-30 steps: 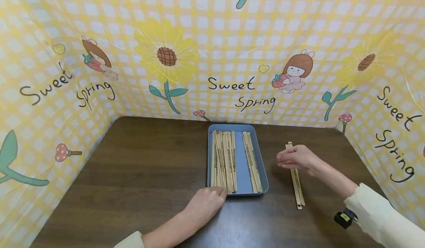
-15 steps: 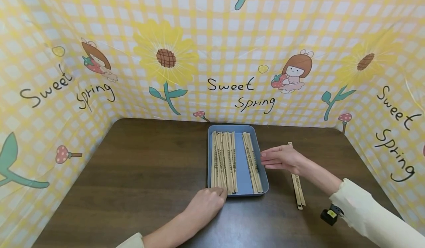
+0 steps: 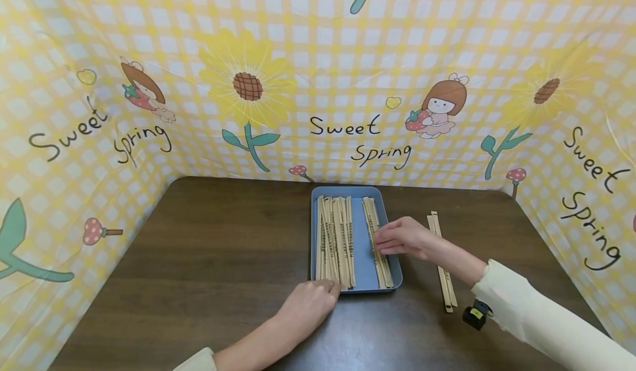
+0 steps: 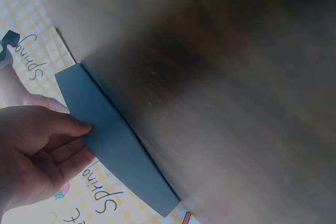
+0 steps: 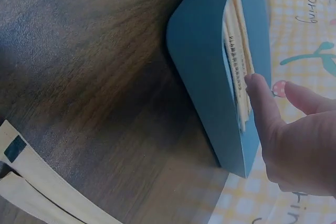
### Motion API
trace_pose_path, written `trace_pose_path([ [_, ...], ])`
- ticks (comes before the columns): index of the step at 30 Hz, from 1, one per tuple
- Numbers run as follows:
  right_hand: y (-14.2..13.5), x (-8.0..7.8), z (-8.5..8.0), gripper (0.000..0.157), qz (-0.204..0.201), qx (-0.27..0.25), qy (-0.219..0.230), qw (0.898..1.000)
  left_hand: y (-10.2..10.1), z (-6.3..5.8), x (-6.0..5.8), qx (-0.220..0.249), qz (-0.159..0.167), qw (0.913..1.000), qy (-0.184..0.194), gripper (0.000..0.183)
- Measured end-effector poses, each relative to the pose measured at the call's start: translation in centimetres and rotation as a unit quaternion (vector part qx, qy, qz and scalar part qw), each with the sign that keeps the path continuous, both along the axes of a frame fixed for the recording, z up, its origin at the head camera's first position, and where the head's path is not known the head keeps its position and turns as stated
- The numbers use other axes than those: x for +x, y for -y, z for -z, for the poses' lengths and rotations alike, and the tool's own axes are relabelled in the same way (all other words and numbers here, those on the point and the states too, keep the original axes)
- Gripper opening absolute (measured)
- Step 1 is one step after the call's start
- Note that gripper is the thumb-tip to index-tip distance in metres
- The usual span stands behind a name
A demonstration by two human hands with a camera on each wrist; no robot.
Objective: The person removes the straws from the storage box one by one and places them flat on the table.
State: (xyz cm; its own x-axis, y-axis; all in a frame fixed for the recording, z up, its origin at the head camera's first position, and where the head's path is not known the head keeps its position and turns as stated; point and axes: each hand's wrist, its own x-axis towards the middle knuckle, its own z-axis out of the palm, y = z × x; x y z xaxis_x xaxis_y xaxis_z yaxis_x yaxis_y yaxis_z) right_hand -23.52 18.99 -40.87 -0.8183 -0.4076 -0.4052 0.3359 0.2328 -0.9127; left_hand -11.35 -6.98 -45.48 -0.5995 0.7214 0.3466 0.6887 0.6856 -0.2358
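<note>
A shallow blue tray (image 3: 364, 271) stands on the table near the back cloth. Several slim paper-wrapped sticks that look like disposable chopsticks (image 3: 338, 238) lie lengthwise along its left side; a narrower bunch (image 3: 385, 274) lies by its right wall. My left hand (image 3: 309, 300) pinches the tray's front left corner, with the thumb against the outer wall (image 4: 118, 135) in the left wrist view. Over the right bunch reaches my right hand (image 3: 404, 237), thumb apart and fingers extended. Its index fingertip (image 5: 254, 80) overlaps the printed wrappers (image 5: 237, 59) in the right wrist view.
To the right of the tray, two more wrapped packets (image 3: 445, 288) lie side by side on the dark wood table (image 3: 208, 249), partly under my right forearm. Yellow checked cloth (image 3: 343, 84) walls in the table at the back and both sides.
My right hand has moved left, from above the packets on the table, across the tray's right wall to the bunch inside. The left hand has stayed at the tray corner.
</note>
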Motion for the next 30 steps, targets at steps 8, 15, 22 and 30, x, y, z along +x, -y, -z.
trace_pose_path([
  [8, 1.4, -0.4, 0.9, 0.034, 0.003, 0.025, -0.002, 1.000, 0.0, 0.0, -0.1, -0.003, -0.002, 0.9999, -0.012, 0.008],
  [15, 2.6, -1.0, 2.0, 0.033, 0.016, 0.034, 0.006, 0.999, 0.0, 0.1, 0.0, -0.001, -0.001, 0.9998, -0.019, 0.009],
  [22, 3.6, -1.8, 2.5, 0.028, 0.032, 0.056, -0.004, 0.998, 0.0, 0.0, -0.1, 0.000, 0.000, 0.9999, -0.014, 0.009],
  [30, 4.6, -2.0, 2.8, 0.025, 0.034, 0.053, -0.013, 0.998, -0.1, 0.0, 0.0, -0.003, -0.004, 0.9999, -0.012, 0.008],
])
